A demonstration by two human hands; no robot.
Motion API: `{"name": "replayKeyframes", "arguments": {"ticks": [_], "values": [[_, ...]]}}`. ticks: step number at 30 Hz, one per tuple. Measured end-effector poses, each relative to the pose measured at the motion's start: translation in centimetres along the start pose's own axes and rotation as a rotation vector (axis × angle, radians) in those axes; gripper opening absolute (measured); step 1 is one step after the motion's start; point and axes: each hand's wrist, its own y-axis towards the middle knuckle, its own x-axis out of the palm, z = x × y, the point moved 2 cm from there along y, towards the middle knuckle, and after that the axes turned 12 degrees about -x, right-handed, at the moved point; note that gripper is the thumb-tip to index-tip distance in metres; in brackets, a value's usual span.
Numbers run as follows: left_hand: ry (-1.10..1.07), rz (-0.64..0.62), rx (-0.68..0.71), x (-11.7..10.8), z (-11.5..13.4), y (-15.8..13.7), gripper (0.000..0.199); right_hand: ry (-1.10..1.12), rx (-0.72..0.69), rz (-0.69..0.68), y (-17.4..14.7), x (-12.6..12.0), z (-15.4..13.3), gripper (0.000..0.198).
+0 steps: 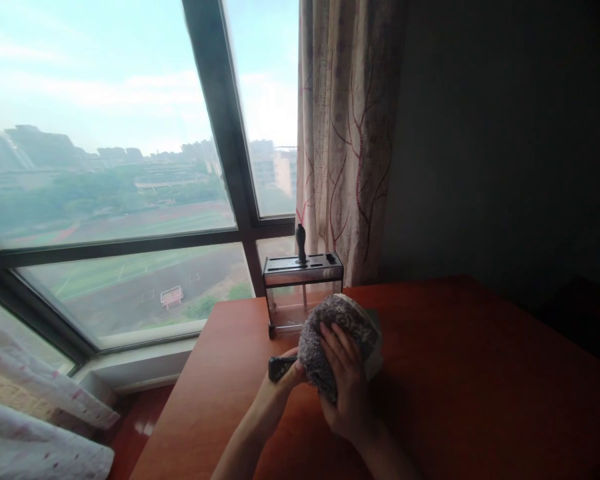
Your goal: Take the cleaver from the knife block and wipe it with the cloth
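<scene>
My left hand [291, 373] is closed around the black handle [279, 368] of what looks like a broad-bladed knife. The handle's end sticks out to the left of my fingers. My right hand [347, 373] presses a fluffy grey cloth [317, 340] around the knife, its fingers spread over the cloth's patterned side. A pale flat edge, probably the blade [375, 340], shows at the right of the cloth; most of it is hidden. Just behind the cloth stands a clear knife block [303, 270] with a dark top, and a black-handled tool [301, 242] stands upright in it.
The reddish-brown wooden table [455, 373] reaches under both hands and off to the right. A slanted window frame [225, 120] rises at the left. A patterned curtain [350, 133] hangs behind the block, and a white curtain [40, 440] lies at lower left.
</scene>
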Motion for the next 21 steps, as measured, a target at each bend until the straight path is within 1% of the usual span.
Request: {"name": "replayKeyframes", "arguments": {"ticks": [4,8,12,15,18,21], "values": [[0.035,-0.027,-0.014,-0.3,-0.2,0.1,0.042,0.006,0.005,0.002,0.2,-0.5,0.4,0.069],[0.090,0.006,-0.030,-0.4,-0.1,0.0,0.040,-0.022,0.115,0.059,0.2,-1.1,2.0,0.067],[0.113,0.039,-0.006,-0.3,0.2,-0.3,0.040,-0.074,0.244,0.155,-0.4,-1.8,4.5,0.067],[0.077,0.037,-0.006,-0.2,0.5,-0.4,0.041,-0.122,0.300,0.249,-1.0,-2.3,6.2,0.063],[0.049,0.020,-0.002,-0.3,0.7,-0.4,0.040,-0.153,0.335,0.344,-1.5,-2.8,7.1,0.059],[0.021,0.013,0.001,-0.8,0.8,-0.3,0.038,-0.106,0.410,0.410,-1.9,-3.2,7.6,0.058]]}}
